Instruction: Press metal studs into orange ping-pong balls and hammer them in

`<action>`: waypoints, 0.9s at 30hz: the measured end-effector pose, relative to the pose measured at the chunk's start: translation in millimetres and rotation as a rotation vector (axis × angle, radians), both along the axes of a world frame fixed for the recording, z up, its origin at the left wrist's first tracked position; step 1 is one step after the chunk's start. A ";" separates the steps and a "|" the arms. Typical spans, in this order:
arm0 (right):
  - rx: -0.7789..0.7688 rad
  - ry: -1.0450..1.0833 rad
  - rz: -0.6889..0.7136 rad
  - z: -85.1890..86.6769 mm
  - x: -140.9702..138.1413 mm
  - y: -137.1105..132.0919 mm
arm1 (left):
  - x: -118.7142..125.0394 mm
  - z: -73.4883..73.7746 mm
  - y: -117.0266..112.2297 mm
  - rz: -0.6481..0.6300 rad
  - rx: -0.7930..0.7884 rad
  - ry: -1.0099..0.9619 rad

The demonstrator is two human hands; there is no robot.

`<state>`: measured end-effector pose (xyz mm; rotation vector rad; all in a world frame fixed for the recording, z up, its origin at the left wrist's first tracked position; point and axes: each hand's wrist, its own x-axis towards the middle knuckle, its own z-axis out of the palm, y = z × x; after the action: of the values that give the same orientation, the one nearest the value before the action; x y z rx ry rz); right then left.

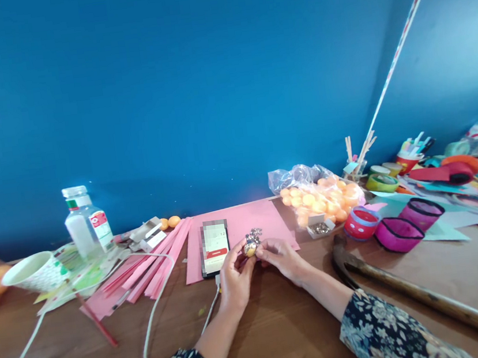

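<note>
Several pink paper strips (170, 255) and a phone (216, 244) lie left of the left hand (235, 277), the phone nearer. Left hand and right hand (285, 259), both narrowly closed, jointly pinch a small silvery-and-yellow object (253, 243). Brown tabletop (274, 325) extends beneath both. Rightward, a wooden-handled tool (427, 290) lies diagonally, limiting side room.

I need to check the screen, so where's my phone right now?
In the head view, the phone is just left of centre on pink paper, between the pink strips and your left hand.
</note>
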<state>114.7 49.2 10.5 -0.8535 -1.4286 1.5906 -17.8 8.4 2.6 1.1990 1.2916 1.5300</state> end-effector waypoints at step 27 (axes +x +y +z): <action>-0.087 0.027 0.001 1.3 2.2 2.5 | -2.7 -9.8 1.6 -0.005 0.024 0.049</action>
<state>116.9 51.7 11.8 -0.8778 -1.3501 1.6691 -20.5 10.0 -7.2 1.2606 1.3046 1.5256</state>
